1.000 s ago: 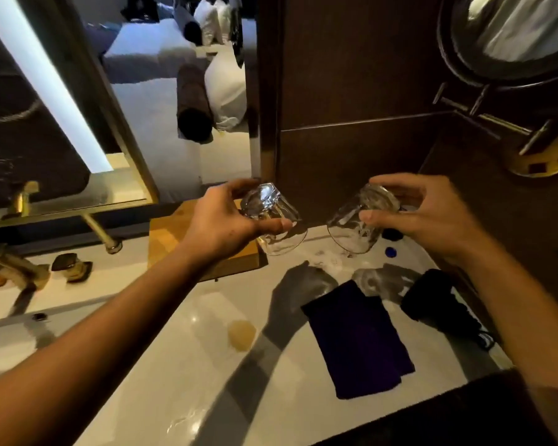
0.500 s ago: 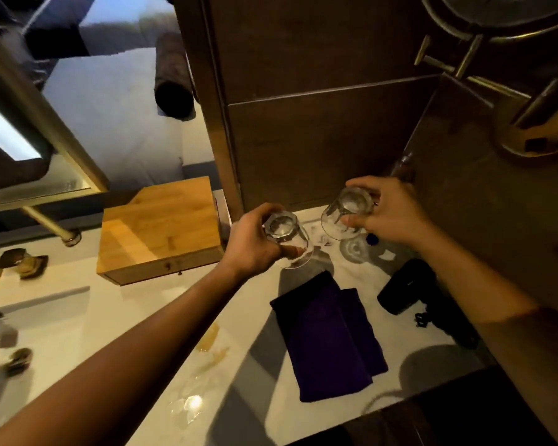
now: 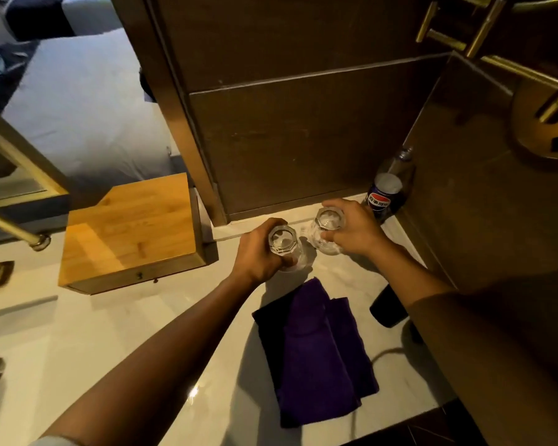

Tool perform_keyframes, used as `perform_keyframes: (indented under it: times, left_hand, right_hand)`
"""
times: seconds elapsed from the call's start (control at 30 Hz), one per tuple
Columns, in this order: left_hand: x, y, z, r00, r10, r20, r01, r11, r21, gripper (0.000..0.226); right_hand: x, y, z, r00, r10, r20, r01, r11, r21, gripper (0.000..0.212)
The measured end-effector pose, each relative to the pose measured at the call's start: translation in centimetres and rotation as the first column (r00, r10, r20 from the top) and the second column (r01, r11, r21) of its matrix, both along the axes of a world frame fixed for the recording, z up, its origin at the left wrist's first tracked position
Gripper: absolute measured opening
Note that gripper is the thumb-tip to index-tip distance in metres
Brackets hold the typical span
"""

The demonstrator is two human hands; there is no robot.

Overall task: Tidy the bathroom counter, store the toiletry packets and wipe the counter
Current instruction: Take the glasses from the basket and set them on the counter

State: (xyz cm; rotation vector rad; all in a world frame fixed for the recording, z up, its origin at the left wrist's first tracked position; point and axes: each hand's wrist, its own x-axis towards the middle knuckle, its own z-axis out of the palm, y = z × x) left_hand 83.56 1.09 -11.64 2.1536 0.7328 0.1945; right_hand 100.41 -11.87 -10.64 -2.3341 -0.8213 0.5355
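Clearly both clear faceted drinking glasses, upside down at the back of the white marble counter [image 3: 116,342], are rigid, slick & breakable: left hand [image 3: 261,255] is clenched round the nearer glass [image 3: 284,249], right hand [image 3: 351,233] round the farther glass [image 3: 327,231], w/ sidewall holds prob safest.

glasses: 2 [image 3: 283,247] [image 3: 327,233] | cloth: 1 [image 3: 316,349] | wooden box: 1 [image 3: 129,230] | bottle: 1 [image 3: 384,196]

Hotel bathroom, marble counter [image 3: 116,333], brass fittings [image 3: 458,37]
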Motion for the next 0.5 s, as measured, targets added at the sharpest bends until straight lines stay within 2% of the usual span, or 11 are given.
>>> perform_keyframes:
  times: [0.37,0.5]
  left_hand:
    - [1.6,-0.3,-3.6,0.999,0.031,-0.03,-0.031,1.0,-0.002,0.075]
    - [1.7,-0.5,-4.2,1.0,-0.004,-0.028,0.004,1.0,0.014,0.073]
  right_hand:
    - [1.1,2.1,-3.6,1.0,-0.017,-0.02,0.017,1.0,-0.017,0.068]
    - [1.4,2.2,-4.0,0.999,-0.037,-0.039,0.036,0.999,-0.023,0.067]
